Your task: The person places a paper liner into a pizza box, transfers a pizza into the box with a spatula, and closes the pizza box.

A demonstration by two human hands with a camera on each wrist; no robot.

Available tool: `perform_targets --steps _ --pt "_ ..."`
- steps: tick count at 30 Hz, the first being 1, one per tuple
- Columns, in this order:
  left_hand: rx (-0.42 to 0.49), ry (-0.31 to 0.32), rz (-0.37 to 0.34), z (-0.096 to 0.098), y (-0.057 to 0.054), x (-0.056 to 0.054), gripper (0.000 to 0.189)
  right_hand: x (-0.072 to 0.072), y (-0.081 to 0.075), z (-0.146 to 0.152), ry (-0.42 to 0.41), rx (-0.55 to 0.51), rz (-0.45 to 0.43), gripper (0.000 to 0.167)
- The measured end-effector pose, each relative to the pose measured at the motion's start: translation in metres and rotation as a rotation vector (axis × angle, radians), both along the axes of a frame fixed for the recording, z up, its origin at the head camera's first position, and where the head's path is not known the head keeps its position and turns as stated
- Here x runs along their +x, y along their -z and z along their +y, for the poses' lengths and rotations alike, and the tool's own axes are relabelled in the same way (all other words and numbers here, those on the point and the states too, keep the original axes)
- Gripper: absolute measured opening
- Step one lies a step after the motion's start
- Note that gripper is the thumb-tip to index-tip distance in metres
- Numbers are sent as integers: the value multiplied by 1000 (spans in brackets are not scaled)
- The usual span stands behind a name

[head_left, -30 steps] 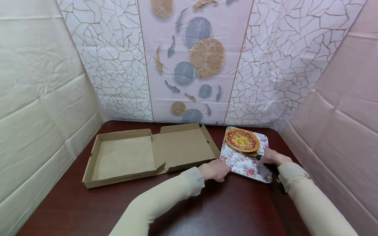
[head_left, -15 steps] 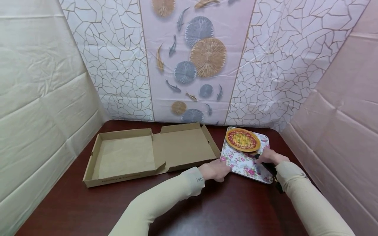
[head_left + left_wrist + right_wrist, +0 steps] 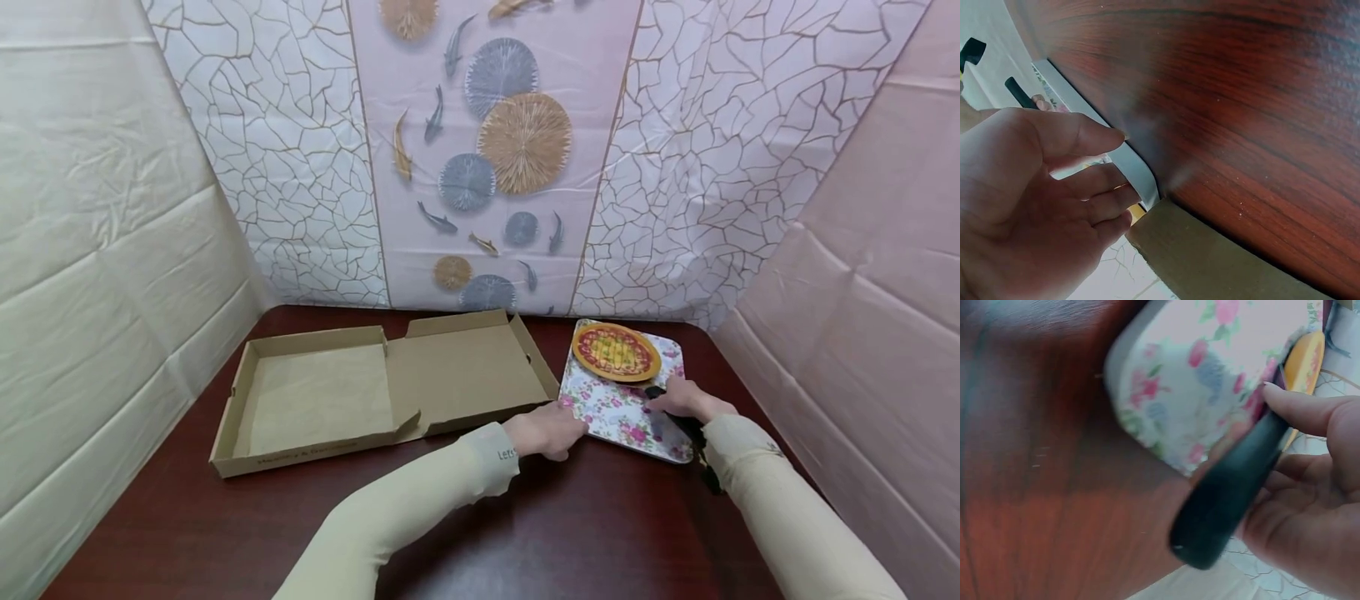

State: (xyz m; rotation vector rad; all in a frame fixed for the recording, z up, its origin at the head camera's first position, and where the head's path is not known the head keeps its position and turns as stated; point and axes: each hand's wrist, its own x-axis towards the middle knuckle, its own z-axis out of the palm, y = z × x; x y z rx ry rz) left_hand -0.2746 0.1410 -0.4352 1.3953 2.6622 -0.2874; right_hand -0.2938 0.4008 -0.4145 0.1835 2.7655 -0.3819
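Observation:
A toy-like pizza (image 3: pixel 617 352) with a raised yellow rim lies at the back of a white floral tray (image 3: pixel 603 410), on the table's right side. At the tray's front left corner, my left hand (image 3: pixel 547 429) pinches the rim between thumb and fingers, as the left wrist view shows. My right hand (image 3: pixel 690 398) grips the black handle of a spatula (image 3: pixel 1229 494), thumb laid along its top. The spatula's front end reaches the pizza's near edge; its blade is mostly hidden beneath the pizza.
An opened cardboard pizza box (image 3: pixel 465 375) lies flat at the left and middle of the dark red table (image 3: pixel 570 533). Its lid's right edge sits close beside the tray. Fabric walls (image 3: pixel 847 292) stand on the left, back and right.
My right hand has pushed the spatula slightly forward, so less of its blade shows in front of the pizza. The left hand stays at the tray's corner.

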Motion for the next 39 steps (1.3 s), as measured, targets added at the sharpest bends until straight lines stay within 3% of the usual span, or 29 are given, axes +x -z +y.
perform_targets --steps 3,8,16,29,39 --pt "5 5 5 0 1 0 10 5 6 5 -31 -27 40 48" --pt "5 2 11 -1 2 0 13 13 18 10 -2 -123 124 33" --pt "-19 18 31 -2 5 1 21 20 33 11 -10 -124 252 32" --pt "-28 24 56 -1 3 -1 24 24 30 13 -24 -57 251 40" --pt "-30 21 44 -3 2 2 22 25 36 15 -35 -121 266 38"
